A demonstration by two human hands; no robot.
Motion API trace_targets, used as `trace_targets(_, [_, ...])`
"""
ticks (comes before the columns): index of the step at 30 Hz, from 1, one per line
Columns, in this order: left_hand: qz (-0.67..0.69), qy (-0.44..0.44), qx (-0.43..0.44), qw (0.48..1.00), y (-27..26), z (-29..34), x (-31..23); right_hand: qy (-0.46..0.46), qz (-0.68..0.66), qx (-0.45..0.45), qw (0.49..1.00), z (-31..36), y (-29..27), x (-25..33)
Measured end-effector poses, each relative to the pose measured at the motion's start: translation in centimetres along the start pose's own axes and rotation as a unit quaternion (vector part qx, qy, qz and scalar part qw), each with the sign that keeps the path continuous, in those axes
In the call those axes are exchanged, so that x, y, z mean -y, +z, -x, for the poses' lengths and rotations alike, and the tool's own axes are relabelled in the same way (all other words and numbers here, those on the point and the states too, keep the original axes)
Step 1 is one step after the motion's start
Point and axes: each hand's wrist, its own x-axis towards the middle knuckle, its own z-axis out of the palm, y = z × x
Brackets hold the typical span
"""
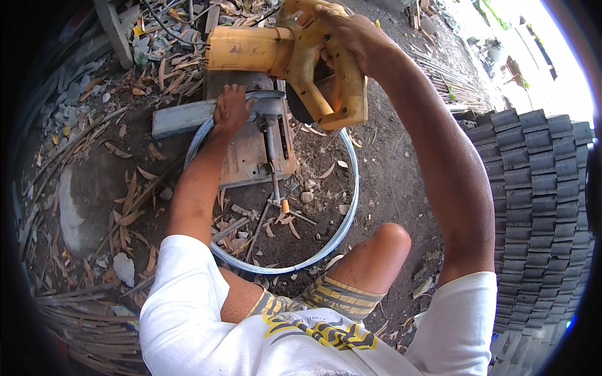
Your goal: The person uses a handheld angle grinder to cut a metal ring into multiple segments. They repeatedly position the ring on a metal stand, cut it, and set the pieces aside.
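Note:
A yellow cut-off saw (251,49) stands in front of me, its dark disc (297,105) partly hidden by the yellow handle frame. My right hand (357,41) is wrapped round the upper part of that handle. Below the motor lies the saw's rusty metal base (246,156), with a clamp screw (271,147) along its right side. A grey metal bar (182,119) lies across the base, sticking out to the left. My left hand (232,109) presses on the bar beside the clamp, fingers curled over its far edge.
A coil of silvery wire (354,188) rings the base on the ground. Stacked grey roof tiles (533,188) stand at right. Dry leaves, stones and sticks (88,319) cover the left side. A pale post (114,34) rises at the far left.

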Motion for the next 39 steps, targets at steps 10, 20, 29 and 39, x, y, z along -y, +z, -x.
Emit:
trace_targets(10, [0.0,0.004,0.009,1.0,0.3,0.0,0.4,-0.014,0.007,-0.011,1.0,0.1,0.5,-0.2])
trace_targets(20, [-0.053,0.025,-0.054,0.997,2.5,-0.3,1.3,0.006,0.049,-0.049,0.998,1.6,0.6,0.4])
trace_targets(29, [0.029,-0.016,0.061,0.998,0.8,-0.3,1.0,0.02,0.02,0.0,1.0,2.4,0.9,1.6])
trace_targets(39, [0.032,-0.013,0.042,0.999,0.1,-0.1,0.7,0.053,0.024,-0.047,0.997,1.9,1.3,1.1])
